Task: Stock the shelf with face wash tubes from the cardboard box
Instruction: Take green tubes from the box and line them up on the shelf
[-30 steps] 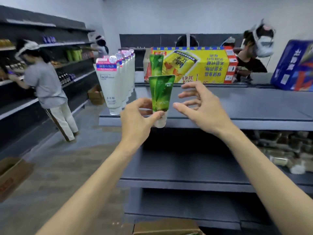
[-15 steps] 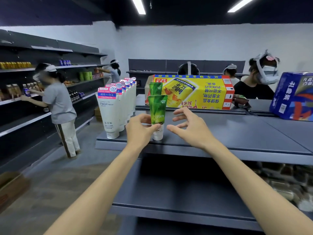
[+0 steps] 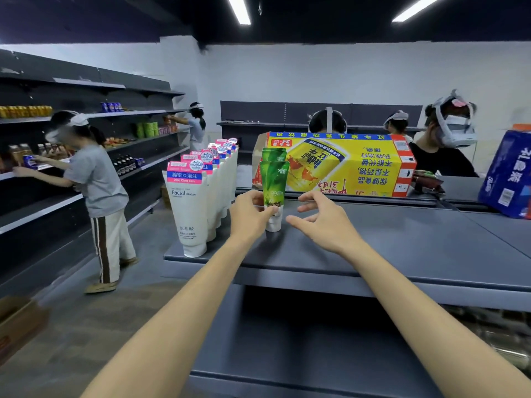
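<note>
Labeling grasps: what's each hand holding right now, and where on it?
Left hand pinches the front green face wash tube low on its body, above the white cap. Right hand holds nothing, fingers spread beside it.

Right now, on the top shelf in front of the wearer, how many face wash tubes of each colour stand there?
Green tubes: 2, the front green tube gripped by the left hand, a second green tube behind it.
White tubes: at least 6 in a receding row; the rear ones overlap, so the count is uncertain.
Total: at least 8.
</note>
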`<state>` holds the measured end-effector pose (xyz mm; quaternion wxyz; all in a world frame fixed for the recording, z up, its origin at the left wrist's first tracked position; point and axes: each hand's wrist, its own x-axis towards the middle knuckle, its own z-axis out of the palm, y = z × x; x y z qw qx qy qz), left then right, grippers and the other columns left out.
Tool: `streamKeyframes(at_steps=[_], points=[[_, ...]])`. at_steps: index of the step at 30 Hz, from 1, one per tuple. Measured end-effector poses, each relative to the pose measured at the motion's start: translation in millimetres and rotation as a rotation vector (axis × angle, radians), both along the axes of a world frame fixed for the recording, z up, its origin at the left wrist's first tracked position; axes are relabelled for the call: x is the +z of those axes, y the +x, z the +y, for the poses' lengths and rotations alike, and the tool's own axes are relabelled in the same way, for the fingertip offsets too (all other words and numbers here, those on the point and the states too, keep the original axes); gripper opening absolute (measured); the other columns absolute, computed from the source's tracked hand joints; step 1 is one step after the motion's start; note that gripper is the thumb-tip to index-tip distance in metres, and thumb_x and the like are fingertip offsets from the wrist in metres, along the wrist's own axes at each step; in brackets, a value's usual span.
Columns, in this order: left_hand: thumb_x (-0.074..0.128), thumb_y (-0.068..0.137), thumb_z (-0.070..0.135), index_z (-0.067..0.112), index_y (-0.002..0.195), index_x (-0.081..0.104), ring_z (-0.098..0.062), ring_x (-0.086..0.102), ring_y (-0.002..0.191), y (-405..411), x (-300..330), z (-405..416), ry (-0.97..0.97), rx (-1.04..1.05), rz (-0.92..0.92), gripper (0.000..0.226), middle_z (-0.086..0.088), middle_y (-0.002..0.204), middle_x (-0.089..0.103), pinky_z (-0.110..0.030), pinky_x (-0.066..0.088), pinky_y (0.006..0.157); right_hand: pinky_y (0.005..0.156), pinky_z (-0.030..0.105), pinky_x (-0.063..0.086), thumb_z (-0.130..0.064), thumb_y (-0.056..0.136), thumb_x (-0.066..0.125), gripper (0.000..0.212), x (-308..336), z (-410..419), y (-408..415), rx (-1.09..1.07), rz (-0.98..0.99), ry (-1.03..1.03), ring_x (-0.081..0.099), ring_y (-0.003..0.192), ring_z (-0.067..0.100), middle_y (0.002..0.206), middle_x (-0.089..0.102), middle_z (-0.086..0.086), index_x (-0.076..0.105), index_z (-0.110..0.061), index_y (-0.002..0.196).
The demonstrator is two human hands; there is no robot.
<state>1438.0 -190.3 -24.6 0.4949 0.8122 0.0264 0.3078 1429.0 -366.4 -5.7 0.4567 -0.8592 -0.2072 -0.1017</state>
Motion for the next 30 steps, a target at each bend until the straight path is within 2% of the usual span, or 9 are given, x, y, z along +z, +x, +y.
streamKeyframes(at_steps=[4, 7, 14, 26, 30], points=[[0.079, 0.080, 0.015, 0.011, 0.101, 0.072, 0.001, 0.062, 0.077, 19.8, -0.4, 4.3, 0.003, -0.010, -0.008, 0.023, 0.006, 0.088, 0.069, -0.005, 0.043, 0.065, 0.062, 0.012, 0.043, -0.041, 0.084, 0.074, 0.047, 4.4, 3.2, 12.1, -0.016, 0.007, -0.022, 0.067, 0.083, 0.000, 0.113, 0.063, -0.009, 0.052, -0.027, 0.123], [0.079, 0.080, 0.014, 0.011, 0.101, 0.072, -0.010, 0.067, 0.083, 31.8, -0.5, 4.7, -0.015, -0.016, -0.008, 0.022, 0.002, 0.091, 0.072, -0.021, 0.051, 0.075, 0.062, 0.011, 0.041, -0.041, 0.084, 0.074, 0.048, 5.0, 4.3, 19.4, -0.024, 0.002, -0.037, 0.066, 0.082, -0.003, 0.114, 0.063, -0.008, 0.052, -0.026, 0.124], [0.076, 0.080, 0.016, 0.019, 0.092, 0.070, -0.015, 0.069, 0.082, 47.1, -3.6, 5.8, 0.024, 0.001, -0.021, 0.013, 0.003, 0.087, 0.073, -0.040, 0.057, 0.081, 0.067, 0.012, 0.044, -0.038, 0.084, 0.075, 0.045, 6.9, 7.4, 33.9, -0.049, -0.003, -0.034, 0.068, 0.085, 0.004, 0.114, 0.064, -0.007, 0.053, -0.025, 0.121], [0.072, 0.083, 0.015, 0.018, 0.092, 0.068, -0.019, 0.067, 0.085, 56.9, -2.9, 6.4, 0.037, 0.024, -0.015, 0.010, -0.003, 0.090, 0.073, -0.041, 0.056, 0.081, 0.066, 0.014, 0.044, -0.037, 0.085, 0.073, 0.043, 5.8, 10.5, 41.5, -0.064, 0.011, -0.009, 0.066, 0.084, 0.001, 0.113, 0.064, -0.009, 0.053, -0.027, 0.121], [0.071, 0.084, 0.014, 0.016, 0.091, 0.067, -0.021, 0.066, 0.086, 56.4, -1.3, 4.5, 0.030, 0.029, -0.016, 0.009, -0.005, 0.091, 0.072, -0.034, 0.052, 0.076, 0.066, 0.012, 0.043, -0.036, 0.085, 0.073, 0.042, 8.9, 6.8, 41.6, -0.074, 0.003, -0.007, 0.067, 0.084, 0.002, 0.113, 0.064, -0.009, 0.053, -0.027, 0.121]])
